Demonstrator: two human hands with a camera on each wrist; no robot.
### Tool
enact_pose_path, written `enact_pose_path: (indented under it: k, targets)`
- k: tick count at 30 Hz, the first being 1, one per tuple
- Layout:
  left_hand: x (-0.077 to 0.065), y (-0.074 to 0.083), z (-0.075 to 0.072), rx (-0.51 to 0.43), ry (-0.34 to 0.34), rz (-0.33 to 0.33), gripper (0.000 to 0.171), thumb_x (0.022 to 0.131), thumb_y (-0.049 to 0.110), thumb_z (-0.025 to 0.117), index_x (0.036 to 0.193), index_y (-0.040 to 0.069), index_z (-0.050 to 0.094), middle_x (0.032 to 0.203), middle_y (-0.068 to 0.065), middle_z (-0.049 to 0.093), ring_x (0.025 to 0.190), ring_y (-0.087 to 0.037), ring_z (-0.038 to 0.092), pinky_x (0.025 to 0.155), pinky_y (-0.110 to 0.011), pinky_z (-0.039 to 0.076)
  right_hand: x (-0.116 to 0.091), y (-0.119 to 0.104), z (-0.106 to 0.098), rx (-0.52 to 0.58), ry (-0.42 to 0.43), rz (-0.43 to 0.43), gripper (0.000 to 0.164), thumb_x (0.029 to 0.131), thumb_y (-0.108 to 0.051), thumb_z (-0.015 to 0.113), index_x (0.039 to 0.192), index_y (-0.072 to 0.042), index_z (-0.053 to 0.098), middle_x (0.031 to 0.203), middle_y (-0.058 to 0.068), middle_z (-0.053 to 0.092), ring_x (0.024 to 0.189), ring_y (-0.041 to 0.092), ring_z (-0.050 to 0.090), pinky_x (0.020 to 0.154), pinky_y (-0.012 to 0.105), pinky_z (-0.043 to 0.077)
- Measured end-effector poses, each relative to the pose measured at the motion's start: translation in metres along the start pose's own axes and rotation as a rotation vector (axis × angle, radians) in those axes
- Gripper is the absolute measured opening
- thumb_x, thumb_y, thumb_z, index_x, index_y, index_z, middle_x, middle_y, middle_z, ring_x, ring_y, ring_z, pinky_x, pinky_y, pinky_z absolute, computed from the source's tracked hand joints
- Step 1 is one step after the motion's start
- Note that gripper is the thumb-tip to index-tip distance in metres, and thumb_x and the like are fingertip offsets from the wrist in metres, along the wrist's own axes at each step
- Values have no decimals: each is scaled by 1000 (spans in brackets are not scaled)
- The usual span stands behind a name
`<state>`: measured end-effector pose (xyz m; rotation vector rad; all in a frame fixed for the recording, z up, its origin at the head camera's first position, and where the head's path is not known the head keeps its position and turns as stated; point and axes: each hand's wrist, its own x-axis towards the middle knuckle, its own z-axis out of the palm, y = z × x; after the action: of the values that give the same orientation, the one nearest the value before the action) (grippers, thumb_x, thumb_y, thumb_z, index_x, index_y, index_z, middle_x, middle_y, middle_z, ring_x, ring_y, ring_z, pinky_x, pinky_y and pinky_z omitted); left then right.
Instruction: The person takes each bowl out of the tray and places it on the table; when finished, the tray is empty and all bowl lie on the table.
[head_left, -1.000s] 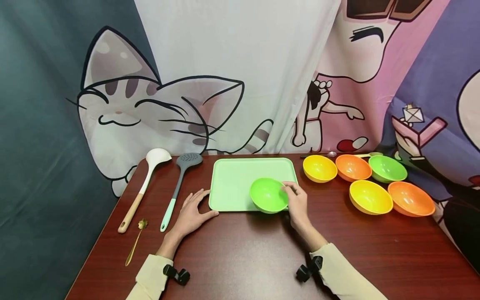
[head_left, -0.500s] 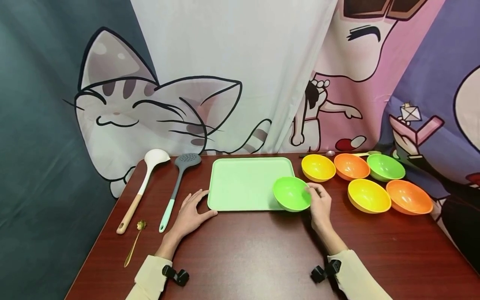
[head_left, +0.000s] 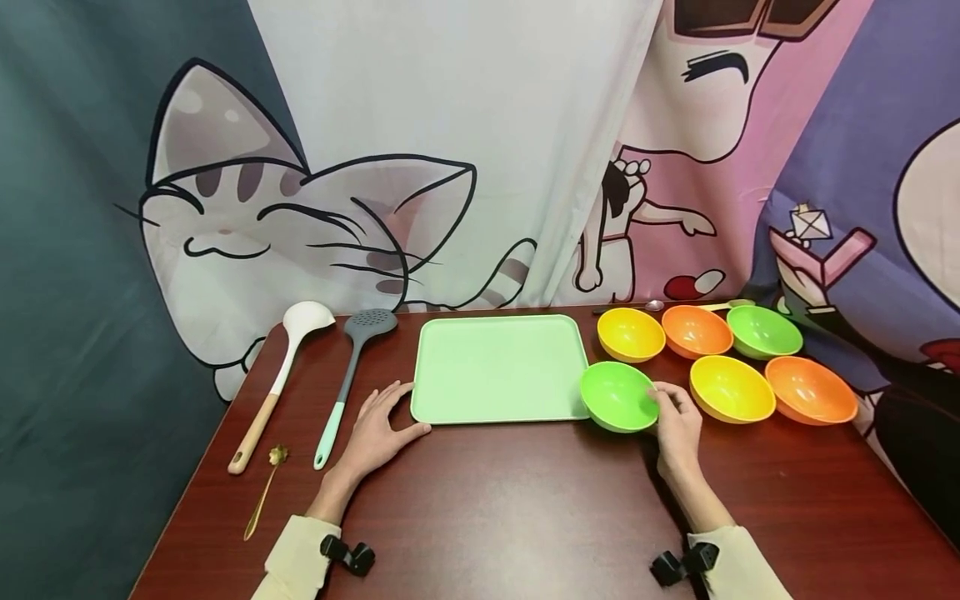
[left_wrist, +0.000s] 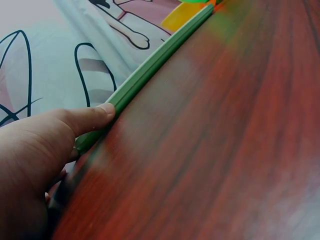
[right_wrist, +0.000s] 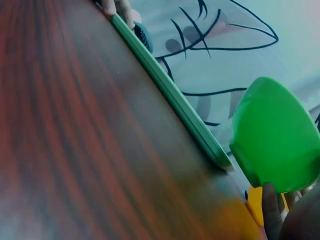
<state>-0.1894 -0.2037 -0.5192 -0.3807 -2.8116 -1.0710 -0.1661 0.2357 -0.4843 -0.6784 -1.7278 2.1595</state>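
Note:
In the head view, my right hand [head_left: 678, 429] pinches the right rim of a light green bowl [head_left: 618, 397]. The bowl is just off the front right corner of the pale green tray [head_left: 498, 371], overlapping that corner in the view. In the right wrist view, the same bowl [right_wrist: 275, 137] appears raised off the table, with the thumb at its underside; most of the hand is cut off. My left hand [head_left: 378, 433] rests at the tray's front left corner with fingers spread. Its thumb [left_wrist: 95, 116] touches the tray's edge [left_wrist: 155, 65] in the left wrist view.
Right of the tray are yellow bowls [head_left: 632, 335] [head_left: 732, 390], orange bowls [head_left: 697, 332] [head_left: 810, 391] and another green bowl [head_left: 765, 332], with spoons behind. On the left lie a white ladle [head_left: 291, 354], a grey slotted turner [head_left: 356, 358] and a small gold spoon [head_left: 266, 492].
My right hand has carried the green bowl rightward, from over the tray to its front right corner. The left hand has stayed at the tray; the head view has shifted slightly.

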Motion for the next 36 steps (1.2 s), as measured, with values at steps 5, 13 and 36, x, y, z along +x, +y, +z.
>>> enact_pose_path:
  k: [5,13,36]
  targets:
    - [-1,-1,1,-5,-6,-5,80,81,49,79,147,14,50,152,-12,49,148,-30,35,125,-52,13,-2,-1,-14,71,23,44,7,97,-11,61,96,-14,67,86,-8,63,57,4,62,51,21,57]
    - [-1,0,1,-3,-1,-4,80,81,49,79,147,15,50,152,-13,48,147,-31,35,124,-52,14,-7,-3,-24,132,53,34,11,98,-8,58,105,-12,51,89,-4,54,58,4,64,52,22,58]
    - [0,2,-3,-17,-22,-16,80,81,48,79,147,15,49,153,-13,47,149,-30,33,125,-51,12,-9,-2,-27,270,137,4,18,98,-6,56,105,-14,41,101,4,41,67,5,62,58,20,58]
